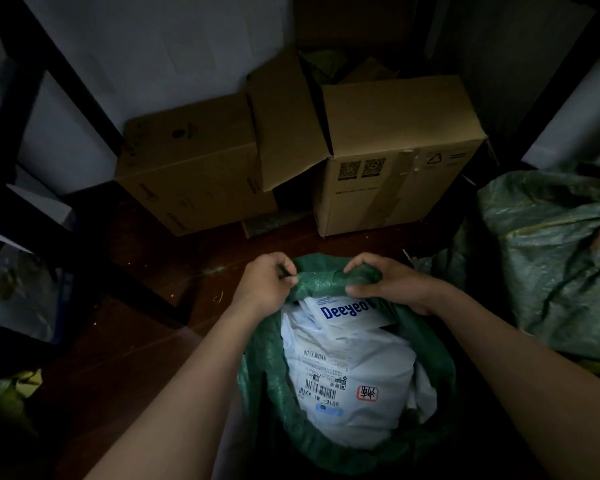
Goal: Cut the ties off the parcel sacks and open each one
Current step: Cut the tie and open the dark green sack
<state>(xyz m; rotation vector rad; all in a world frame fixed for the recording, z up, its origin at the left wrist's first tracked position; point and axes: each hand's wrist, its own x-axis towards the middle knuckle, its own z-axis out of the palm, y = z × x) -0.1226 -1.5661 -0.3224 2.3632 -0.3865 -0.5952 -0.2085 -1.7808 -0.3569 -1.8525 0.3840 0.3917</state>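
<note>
A green woven parcel sack (267,368) stands open on the floor right below me. Inside lie white parcel bags (354,372) with shipping labels, one printed "Deeyeo". My left hand (269,282) grips the far rim of the sack at its left. My right hand (385,280) grips a bunched fold of the same rim at its right. Both hands hold the mouth apart. No tie or cutter is visible.
Two cardboard boxes (392,161) (191,168) stand against the back wall, the right one with a flap up. A second, paler green sack (555,251) lies at the right. Dark shelf frames (25,140) border the left. The floor is dark red-brown wood.
</note>
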